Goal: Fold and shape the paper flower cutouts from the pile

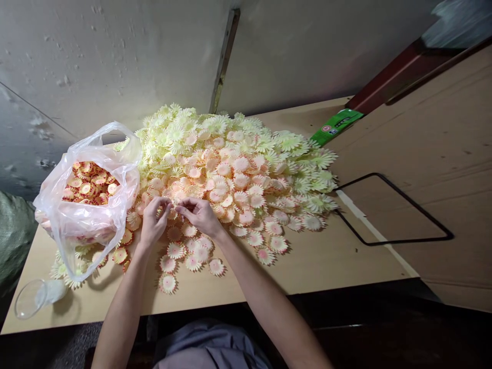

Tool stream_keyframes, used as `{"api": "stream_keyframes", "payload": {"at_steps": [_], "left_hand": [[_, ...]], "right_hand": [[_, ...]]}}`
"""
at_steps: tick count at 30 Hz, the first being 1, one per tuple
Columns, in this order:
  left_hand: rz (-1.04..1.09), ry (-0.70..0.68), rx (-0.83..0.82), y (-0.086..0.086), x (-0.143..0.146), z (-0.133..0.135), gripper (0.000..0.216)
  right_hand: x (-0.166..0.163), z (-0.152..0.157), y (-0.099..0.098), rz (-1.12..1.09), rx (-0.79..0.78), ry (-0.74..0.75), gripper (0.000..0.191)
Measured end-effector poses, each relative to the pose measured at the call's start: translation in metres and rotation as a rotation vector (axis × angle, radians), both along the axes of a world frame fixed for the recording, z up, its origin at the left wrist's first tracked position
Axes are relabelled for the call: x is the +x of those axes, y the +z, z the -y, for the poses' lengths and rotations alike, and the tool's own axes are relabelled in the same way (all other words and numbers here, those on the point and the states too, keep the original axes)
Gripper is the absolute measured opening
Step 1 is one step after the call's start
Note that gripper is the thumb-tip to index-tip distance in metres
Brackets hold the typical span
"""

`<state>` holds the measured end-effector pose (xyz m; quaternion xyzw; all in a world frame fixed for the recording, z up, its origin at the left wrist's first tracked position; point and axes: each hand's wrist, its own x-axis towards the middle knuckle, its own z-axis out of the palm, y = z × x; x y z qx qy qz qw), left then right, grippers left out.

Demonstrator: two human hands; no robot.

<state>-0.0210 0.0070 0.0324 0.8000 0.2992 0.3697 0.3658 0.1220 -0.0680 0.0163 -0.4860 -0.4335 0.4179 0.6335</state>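
A: How many hands are shown, and in what state?

B: Two. The left hand (155, 220) and right hand (198, 215) nearly meet at the near side of the heap, each with thumb and forefinger drawn together; whether a piece is gripped between them cannot be told.

A: And the flowers?

B: One heap on one table (307, 266), in two colour groups: pink artificial flower pieces (241, 179) at centre and front, yellow-green artificial flower pieces (177, 130) behind and at the right. Overlap prevents a count.

A: Surrounding objects?

B: Left: one translucent plastic bag (63, 205) containing red-edged flower pieces (90, 182), and one clear cup (31, 300). Right: one black frame (403, 241), one green packet (334, 128).
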Motion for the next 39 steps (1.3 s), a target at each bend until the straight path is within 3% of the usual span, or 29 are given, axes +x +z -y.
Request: {"api": "stream_keyframes", "payload": {"at_steps": [5,11,17,27,30,35,39], "left_hand": [[0.015,0.036,-0.072,-0.004,-0.003,-0.003,0.018],[0.011,-0.026,-0.014,-0.003,-0.002,-0.002,0.018],[-0.04,0.014,0.006,-0.004,-0.001,-0.002,0.016],[-0.003,-0.026,-0.142,0.001,0.004,0.007,0.019],[0.051,0.005,-0.21,-0.003,0.003,0.004,0.022],[0.32,0.11,-0.37,-0.014,-0.001,-0.007,0.024],[0.451,0.048,-0.476,-0.011,0.0,-0.006,0.022]], "right_hand": [[-0.001,-0.002,-0.006,-0.023,0.028,-0.014,0.03],[0.0,-0.002,-0.015,0.002,0.008,-0.063,0.024],[0.0,0.001,-0.008,0.06,-0.002,-0.073,0.022],[0.002,0.001,0.001,0.018,0.07,-0.033,0.021],[0.002,0.002,-0.002,0.044,0.082,-0.091,0.022],[0.005,0.005,-0.002,0.02,0.131,-0.235,0.024],[0.004,0.002,0.0,0.022,0.104,-0.436,0.023]]}}
